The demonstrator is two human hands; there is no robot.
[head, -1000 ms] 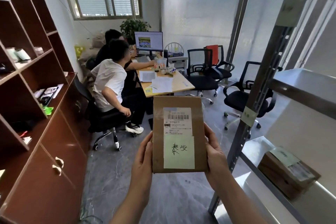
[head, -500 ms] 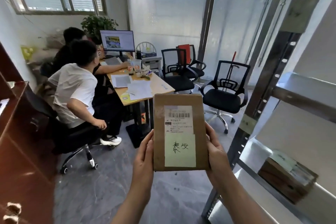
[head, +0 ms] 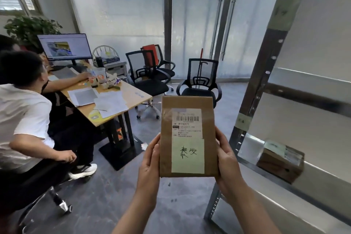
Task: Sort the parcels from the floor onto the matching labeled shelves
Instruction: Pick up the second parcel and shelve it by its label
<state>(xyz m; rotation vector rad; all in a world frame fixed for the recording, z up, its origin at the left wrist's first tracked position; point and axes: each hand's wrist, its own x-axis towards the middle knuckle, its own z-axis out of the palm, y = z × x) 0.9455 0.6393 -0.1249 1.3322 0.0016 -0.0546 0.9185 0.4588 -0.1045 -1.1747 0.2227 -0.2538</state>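
At far left a seated person faces a desk strewn with papers. In the near centre, the left hand and right hand press flat against the sides of an upright parcel bearing a handwritten note. At right, another parcel lies on the metal shelf.

Brown parcel, pale green note, black chairs
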